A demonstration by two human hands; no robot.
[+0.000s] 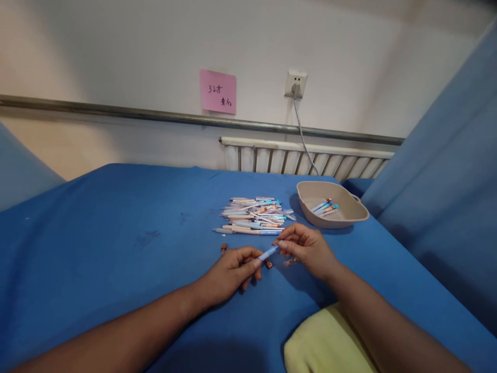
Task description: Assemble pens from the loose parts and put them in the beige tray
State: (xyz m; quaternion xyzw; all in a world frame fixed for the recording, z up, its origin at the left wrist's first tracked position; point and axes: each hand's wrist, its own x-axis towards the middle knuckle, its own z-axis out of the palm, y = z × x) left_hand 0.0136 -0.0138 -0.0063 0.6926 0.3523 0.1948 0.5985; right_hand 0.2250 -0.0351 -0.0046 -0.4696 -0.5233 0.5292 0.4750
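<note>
The pale blue pen (267, 253) is slim, its barrel pinched between the fingertips of the left hand (237, 270) at one end and the right hand (306, 249) at the other. It slants, with the end at the right hand farther from the wearer.

Beyond both hands lies a loose pile of pens (254, 217), mostly white, cream, grey and light blue with some orange and turquoise parts, lying roughly crosswise and overlapping. A few more pens (325, 207), blue and white with brown and turquoise ends, lie together beyond the right hand, inside a beige basin (349, 211).

One small brown piece (268, 264) is just beside the left hand's fingertips; a second brown piece (224, 247) shows just beyond the back of that hand. A patterned piece (290, 262), partly hidden, lies beneath the right hand.
</note>
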